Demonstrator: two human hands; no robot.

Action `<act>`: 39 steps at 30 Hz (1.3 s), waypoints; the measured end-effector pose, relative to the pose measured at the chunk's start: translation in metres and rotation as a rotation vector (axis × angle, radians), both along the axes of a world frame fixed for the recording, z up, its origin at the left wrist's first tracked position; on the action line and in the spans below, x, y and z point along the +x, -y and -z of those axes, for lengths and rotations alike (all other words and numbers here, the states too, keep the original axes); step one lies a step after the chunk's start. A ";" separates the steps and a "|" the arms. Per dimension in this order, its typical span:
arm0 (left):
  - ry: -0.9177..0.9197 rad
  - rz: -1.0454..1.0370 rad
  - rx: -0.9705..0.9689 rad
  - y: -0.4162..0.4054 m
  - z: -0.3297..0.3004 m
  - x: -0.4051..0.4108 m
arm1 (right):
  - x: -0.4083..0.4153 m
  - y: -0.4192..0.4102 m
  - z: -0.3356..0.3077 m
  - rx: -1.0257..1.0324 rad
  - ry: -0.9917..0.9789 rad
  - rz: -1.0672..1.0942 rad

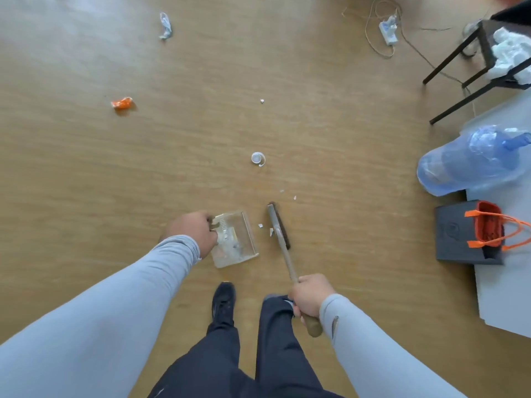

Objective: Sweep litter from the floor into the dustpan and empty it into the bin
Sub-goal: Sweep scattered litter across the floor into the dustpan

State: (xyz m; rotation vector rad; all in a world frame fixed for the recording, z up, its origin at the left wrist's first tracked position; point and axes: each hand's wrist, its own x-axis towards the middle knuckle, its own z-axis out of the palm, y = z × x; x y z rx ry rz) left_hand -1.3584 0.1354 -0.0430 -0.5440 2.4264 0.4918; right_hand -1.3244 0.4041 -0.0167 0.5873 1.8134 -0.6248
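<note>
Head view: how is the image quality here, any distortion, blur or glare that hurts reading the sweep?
Head view: strong wide-angle bending, sleeves ballooning at the lower corners; light soft and even, shadows faint; pale sheen on the floor top left; overall slightly soft, but the dustpan in the left hand, the brush held by the right hand and the white scraps between them read clearly.
</note>
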 end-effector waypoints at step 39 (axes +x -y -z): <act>-0.082 -0.204 0.120 0.026 -0.035 -0.052 | -0.086 -0.064 -0.100 0.008 -0.251 0.093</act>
